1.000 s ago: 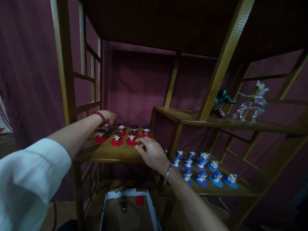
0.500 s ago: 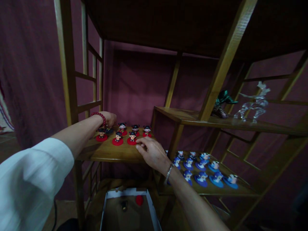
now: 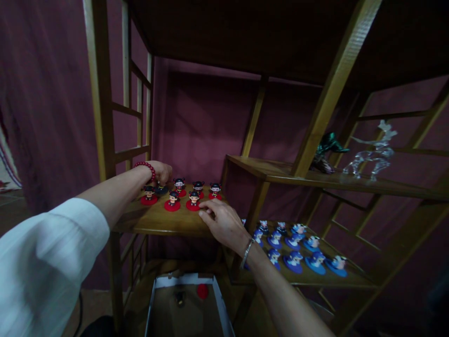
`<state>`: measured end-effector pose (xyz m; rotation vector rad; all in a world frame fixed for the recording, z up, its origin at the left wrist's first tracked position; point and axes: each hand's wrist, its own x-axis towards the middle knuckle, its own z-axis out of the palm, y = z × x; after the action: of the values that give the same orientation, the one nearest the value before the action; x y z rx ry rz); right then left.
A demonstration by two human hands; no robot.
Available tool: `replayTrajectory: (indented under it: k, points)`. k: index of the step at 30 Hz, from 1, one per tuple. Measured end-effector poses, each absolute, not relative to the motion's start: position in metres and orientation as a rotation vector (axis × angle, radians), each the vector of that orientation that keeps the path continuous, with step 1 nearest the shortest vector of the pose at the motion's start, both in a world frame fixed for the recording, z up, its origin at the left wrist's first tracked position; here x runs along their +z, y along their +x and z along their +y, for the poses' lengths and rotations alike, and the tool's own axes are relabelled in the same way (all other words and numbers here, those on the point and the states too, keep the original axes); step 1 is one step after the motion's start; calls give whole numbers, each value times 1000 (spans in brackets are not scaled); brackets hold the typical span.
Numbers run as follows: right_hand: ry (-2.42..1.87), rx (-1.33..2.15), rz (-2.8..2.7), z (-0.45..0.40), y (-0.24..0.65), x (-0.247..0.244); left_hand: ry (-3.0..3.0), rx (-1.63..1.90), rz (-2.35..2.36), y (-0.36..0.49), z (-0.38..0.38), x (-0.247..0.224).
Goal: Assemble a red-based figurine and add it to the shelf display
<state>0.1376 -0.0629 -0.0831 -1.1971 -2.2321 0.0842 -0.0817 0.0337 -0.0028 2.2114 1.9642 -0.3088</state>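
Several small black-haired figurines on red round bases stand in two rows on the wooden shelf (image 3: 157, 222). My left hand (image 3: 162, 172), with a red bead bracelet at the wrist, reaches over the back left of the rows, its fingers bent down by a dark-based figurine (image 3: 161, 189). Whether it grips that figurine is hidden. Below it stands the front left figurine (image 3: 149, 195). My right hand (image 3: 220, 216) has its thumb and fingertips slightly apart, at the right edge of the front right figurine's red base (image 3: 193, 201).
A shallow open box (image 3: 220, 304) below holds a red disc (image 3: 202, 291) and a small dark piece (image 3: 180, 298). Several blue-based figurines (image 3: 293, 260) fill the lower right shelf. A clear glass animal (image 3: 372, 152) and a green ornament (image 3: 328, 149) stand above. Wooden posts (image 3: 336, 89) divide the shelves.
My left hand has lifted slightly, and more of the dark-based figurine shows beneath it. My right hand stays beside the front right figurine. The view has shifted very slightly.
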Motion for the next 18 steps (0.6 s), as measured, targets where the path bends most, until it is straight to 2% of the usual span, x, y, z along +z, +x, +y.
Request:
replayTrajectory:
  k: [18]
  points:
    - [-1202, 64, -2228, -62, 137, -84, 2405, -325, 2004, -75, 19, 8]
